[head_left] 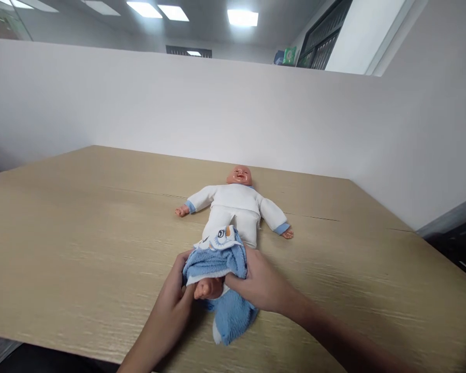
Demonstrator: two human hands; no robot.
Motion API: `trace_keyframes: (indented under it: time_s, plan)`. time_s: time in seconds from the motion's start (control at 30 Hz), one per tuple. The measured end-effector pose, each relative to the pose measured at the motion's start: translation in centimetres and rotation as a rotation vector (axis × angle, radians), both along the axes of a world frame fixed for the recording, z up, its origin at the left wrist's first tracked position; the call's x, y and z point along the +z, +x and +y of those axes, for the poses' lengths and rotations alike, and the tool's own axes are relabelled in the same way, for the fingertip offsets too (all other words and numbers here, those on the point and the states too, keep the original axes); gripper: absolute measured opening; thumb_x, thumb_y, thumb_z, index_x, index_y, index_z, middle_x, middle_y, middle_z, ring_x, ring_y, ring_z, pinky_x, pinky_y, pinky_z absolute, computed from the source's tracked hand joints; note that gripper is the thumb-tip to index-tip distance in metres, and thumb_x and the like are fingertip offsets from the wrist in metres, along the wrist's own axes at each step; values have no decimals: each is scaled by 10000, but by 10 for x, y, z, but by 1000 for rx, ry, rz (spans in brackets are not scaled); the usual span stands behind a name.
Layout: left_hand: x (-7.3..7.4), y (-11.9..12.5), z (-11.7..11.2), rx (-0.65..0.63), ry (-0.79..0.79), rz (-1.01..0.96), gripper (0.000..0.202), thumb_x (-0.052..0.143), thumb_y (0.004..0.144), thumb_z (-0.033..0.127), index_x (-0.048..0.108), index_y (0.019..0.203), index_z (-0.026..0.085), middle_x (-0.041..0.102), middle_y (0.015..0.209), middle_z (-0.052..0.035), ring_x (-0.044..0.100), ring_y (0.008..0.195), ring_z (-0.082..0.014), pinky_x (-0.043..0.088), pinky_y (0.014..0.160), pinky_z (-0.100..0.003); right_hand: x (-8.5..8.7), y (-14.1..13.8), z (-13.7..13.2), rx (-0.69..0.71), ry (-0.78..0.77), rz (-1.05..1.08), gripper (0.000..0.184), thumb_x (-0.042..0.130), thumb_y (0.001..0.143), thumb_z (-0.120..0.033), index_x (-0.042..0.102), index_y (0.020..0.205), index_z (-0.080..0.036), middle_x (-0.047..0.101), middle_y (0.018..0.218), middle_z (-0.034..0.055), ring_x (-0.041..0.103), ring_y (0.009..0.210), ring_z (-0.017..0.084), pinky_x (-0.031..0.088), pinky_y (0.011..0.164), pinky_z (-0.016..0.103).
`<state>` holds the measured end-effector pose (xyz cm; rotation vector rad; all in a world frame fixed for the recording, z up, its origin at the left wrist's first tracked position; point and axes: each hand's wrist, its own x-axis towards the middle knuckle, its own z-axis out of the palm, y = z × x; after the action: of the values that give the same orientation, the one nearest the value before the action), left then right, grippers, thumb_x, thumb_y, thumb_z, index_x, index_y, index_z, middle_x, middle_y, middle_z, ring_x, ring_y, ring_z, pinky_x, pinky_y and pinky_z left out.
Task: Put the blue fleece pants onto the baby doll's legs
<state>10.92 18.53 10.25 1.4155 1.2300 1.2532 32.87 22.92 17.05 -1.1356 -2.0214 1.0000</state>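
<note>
A baby doll (236,197) in a white long-sleeved top with blue cuffs lies on its back, head toward the far side and arms spread. Around its lower legs is a bunched blue and white terry garment (216,263) with an animal face on it. One doll foot (208,289) pokes out at the near opening. My left hand (178,290) grips the garment's left edge, fingers partly hidden under the cloth. On the other side my right hand (258,282) pinches the right edge, thumb inside the opening. A loose blue part of the garment hangs down toward me.
The doll lies on a wide wooden table (101,217) with thin seams across its top. A white partition wall (178,103) rises behind the table. Its near edge runs along the bottom left, and a dark object (458,243) stands beyond the right side.
</note>
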Motion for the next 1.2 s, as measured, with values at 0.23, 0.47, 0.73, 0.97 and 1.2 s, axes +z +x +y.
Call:
trace_keyframes:
  time_s: [0.23, 0.47, 0.73, 0.97, 1.2]
  plan:
    - [11, -14, 40, -134, 47, 38, 280, 621, 1067, 472, 685, 1108, 203, 732, 1089, -56, 676, 1101, -274, 539, 981, -350, -1, 18, 22, 142, -75, 61, 207, 817, 893, -308, 761, 1055, -192, 805, 1017, 25, 726, 945, 242, 584, 882, 372]
    - [41, -33, 47, -304, -34, 100, 248, 600, 1085, 478, 627, 1116, 234, 666, 1120, -30, 617, 1171, -261, 492, 1040, -346, -15, 57, 32, 103, -224, 278, 756, 912, 895, -477, 616, 1570, -307, 696, 1560, 59, 644, 1433, 347, 505, 1224, 517]
    - [57, -42, 51, -429, -2, 175, 514, 581, 1115, 540, 431, 1585, 398, 389, 1738, -29, 404, 1580, -301, 345, 1301, -447, -49, 67, 37, 95, -509, 486, 733, 1010, 748, -423, 730, 1407, -268, 826, 1251, 28, 754, 1082, 254, 584, 971, 362]
    - [112, -9, 104, -636, 171, 613, 552, 713, 1006, 651, 667, 1421, 291, 682, 1406, -61, 609, 1290, -284, 466, 1121, -373, -37, 62, 28, 92, -621, 764, 774, 991, 717, -390, 682, 1411, -247, 794, 1269, 49, 748, 1087, 236, 573, 901, 302]
    - [140, 30, 164, -1166, -35, 729, 417, 898, 826, 557, 727, 973, 206, 613, 832, 31, 547, 789, -173, 405, 690, -262, -38, 73, 30, 122, -632, 732, 685, 980, 749, -450, 697, 1334, -234, 758, 1167, 25, 708, 989, 181, 536, 858, 264]
